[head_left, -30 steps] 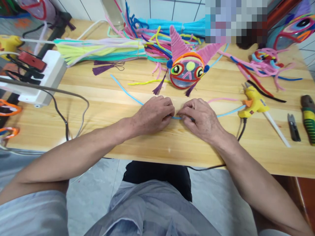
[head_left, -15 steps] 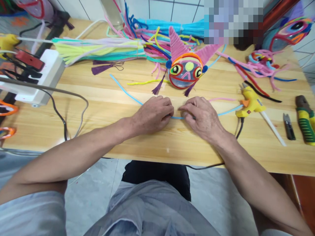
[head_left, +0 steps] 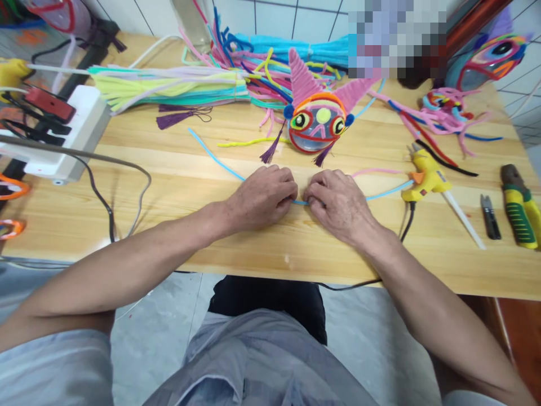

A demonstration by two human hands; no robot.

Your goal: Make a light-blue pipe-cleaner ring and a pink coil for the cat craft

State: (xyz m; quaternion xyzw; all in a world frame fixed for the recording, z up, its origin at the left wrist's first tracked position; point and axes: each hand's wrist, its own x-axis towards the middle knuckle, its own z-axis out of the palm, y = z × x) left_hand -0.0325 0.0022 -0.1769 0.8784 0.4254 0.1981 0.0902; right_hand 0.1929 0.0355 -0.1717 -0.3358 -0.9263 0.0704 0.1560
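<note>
My left hand (head_left: 264, 197) and my right hand (head_left: 338, 203) rest close together on the wooden table (head_left: 169, 186). Both are closed, pinching a long light blue pipe cleaner (head_left: 215, 159) that runs out to the far left and off to the right under my hands. A short bit of it shows between the two thumbs. Just behind my hands lies a mask-like face (head_left: 318, 121) made of pipe cleaners, with pink horns and purple tassels.
A yellow glue gun (head_left: 425, 177) lies right of my hands, then small snips (head_left: 490, 217) and yellow-green pliers (head_left: 519, 206). Bundles of coloured pipe cleaners (head_left: 169, 87) fill the back. A white power strip (head_left: 63, 135) with cables sits left.
My right hand has slid a little left, closer to my left hand, shortening the blue stretch between them. The view has shifted slightly.
</note>
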